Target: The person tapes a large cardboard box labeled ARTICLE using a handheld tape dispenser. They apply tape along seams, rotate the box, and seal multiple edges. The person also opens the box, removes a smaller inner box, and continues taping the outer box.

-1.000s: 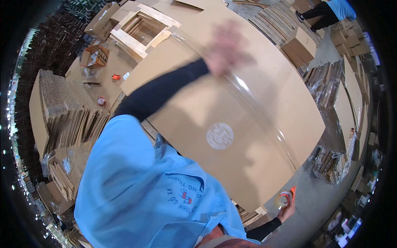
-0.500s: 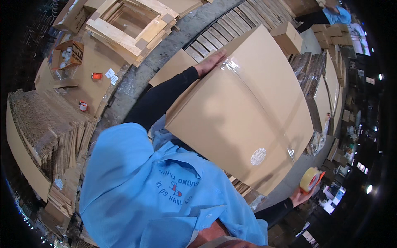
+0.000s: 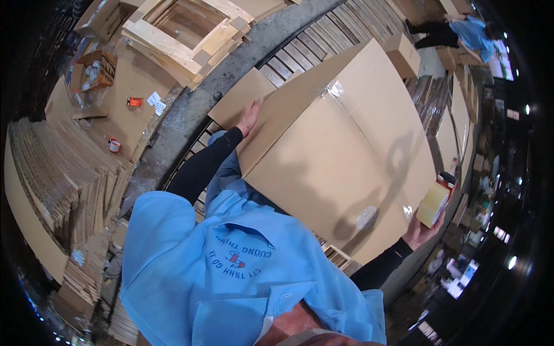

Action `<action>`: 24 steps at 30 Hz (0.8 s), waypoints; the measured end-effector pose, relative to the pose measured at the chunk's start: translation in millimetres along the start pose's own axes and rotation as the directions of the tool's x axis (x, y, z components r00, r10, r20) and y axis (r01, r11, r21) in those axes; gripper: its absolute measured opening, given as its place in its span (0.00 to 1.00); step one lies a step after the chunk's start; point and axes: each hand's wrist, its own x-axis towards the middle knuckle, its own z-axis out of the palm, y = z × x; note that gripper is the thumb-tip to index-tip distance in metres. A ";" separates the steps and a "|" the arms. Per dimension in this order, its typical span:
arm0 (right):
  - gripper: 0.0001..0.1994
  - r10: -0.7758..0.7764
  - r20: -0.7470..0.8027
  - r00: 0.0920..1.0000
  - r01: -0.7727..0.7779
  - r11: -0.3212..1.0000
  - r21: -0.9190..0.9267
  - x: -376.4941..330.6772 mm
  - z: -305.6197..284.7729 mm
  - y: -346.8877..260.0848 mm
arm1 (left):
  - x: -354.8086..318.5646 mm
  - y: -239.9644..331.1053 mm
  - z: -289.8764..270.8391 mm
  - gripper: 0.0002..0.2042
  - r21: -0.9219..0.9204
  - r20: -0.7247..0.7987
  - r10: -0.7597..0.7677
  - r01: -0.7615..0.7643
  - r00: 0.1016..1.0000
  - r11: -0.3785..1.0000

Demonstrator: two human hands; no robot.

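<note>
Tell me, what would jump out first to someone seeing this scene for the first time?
A big cardboard box, taped along its top, fills the middle of the view. The person's left hand presses on its left edge, while the right hand at the lower right holds a tape dispenser beside the box. Flattened cardboard stacks line the left side, and a wooden pallet lies at the top.

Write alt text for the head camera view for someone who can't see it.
A person in a light blue shirt steadies a large taped cardboard box, left hand on its far edge, right hand holding a tape dispenser. Stacks of flattened cardboard and wooden pallets lie around.
</note>
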 end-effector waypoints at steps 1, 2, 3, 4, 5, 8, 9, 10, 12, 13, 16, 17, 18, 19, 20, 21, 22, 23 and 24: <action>0.24 -0.025 -0.020 0.999 0.025 1.000 -0.019 -15.3 -4.4 13.7 | -11.3 49.9 -2.6 0.34 -0.052 0.008 0.039 -0.038 0.999 0.998; 0.26 -0.031 -0.131 0.991 0.042 0.996 0.077 -29.9 11.0 34.1 | -21.1 95.7 -2.6 0.35 -0.162 0.023 0.119 -0.114 0.993 0.980; 0.29 -0.031 -0.232 0.972 0.071 0.984 0.165 -40.4 28.7 52.8 | -26.8 133.4 0.1 0.36 -0.229 0.073 0.247 -0.225 0.966 0.947; 0.31 0.051 -0.145 0.988 0.015 0.907 0.422 -53.4 38.5 67.0 | -31.4 170.3 4.3 0.37 -0.308 0.128 0.369 -0.317 0.921 0.897; 0.33 0.102 -0.033 0.994 -0.058 0.768 0.638 -64.7 48.7 77.7 | -32.5 198.0 11.0 0.39 -0.362 0.222 0.523 -0.428 0.823 0.828; 0.41 -0.046 -0.148 0.988 0.136 0.721 0.680 -105.2 54.2 117.5 | -54.2 227.1 56.6 0.43 -0.221 0.453 0.593 -0.560 0.666 0.798; 0.42 -0.058 -0.146 0.988 0.147 0.673 0.725 -116.6 58.5 124.7 | -56.1 220.4 69.7 0.44 -0.217 0.468 0.587 -0.559 0.660 0.801; 0.43 -0.049 -0.192 0.980 0.178 0.642 0.746 -125.4 67.4 131.2 | -54.3 218.1 78.1 0.45 -0.209 0.488 0.583 -0.562 0.649 0.801; 0.43 -0.052 -0.323 0.945 0.295 0.560 0.774 -139.0 87.4 142.5 | -52.2 210.1 82.4 0.46 -0.227 0.492 0.571 -0.536 0.657 0.813; 0.43 -0.046 -0.383 0.923 0.348 0.525 0.777 -144.2 102.1 143.9 | -55.7 202.2 81.5 0.47 -0.239 0.487 0.563 -0.518 0.668 0.821; 0.43 -0.011 -0.343 0.939 0.279 0.606 0.745 -139.5 130.8 143.2 | -45.2 155.9 78.0 0.42 -0.185 0.457 0.476 -0.443 0.751 0.877; 0.41 0.024 -0.292 0.956 0.191 0.704 0.684 -134.5 141.9 139.8 | -43.1 131.3 74.0 0.40 -0.129 0.471 0.442 -0.436 0.763 0.890; 0.40 0.066 -0.243 0.968 0.099 0.789 0.606 -126.2 155.8 132.7 | -40.0 101.9 66.2 0.38 -0.075 0.482 0.410 -0.430 0.774 0.900; 0.36 -0.032 -0.409 0.912 0.130 0.968 0.214 -121.2 169.6 121.3 | -37.6 78.6 58.2 0.37 -0.024 0.488 0.382 -0.426 0.785 0.905; 0.34 -0.127 -0.558 0.820 0.014 0.979 -0.203 -115.3 182.9 110.1 | -38.6 59.6 48.3 0.35 0.020 0.495 0.318 -0.377 0.808 0.926; 0.33 -0.151 -0.529 0.835 -0.037 0.944 -0.328 -98.3 218.9 109.8 | -45.5 40.4 35.7 0.33 0.068 0.502 0.248 -0.324 0.828 0.944; 0.34 0.006 -0.317 0.948 -0.179 0.836 -0.519 -89.8 221.1 83.9 | -55.9 29.0 22.1 0.31 0.106 0.505 0.174 -0.260 0.845 0.960; 0.36 0.073 -0.279 0.958 -0.259 0.641 -0.723 -71.6 268.7 88.1 | -67.5 29.3 7.7 0.32 0.125 0.528 0.076 -0.165 0.846 0.978; 0.38 0.131 -0.253 0.959 -0.284 0.381 -0.880 -54.7 323.5 91.0 | -83.1 40.9 -9.1 0.32 0.140 0.562 -0.030 -0.060 0.826 0.988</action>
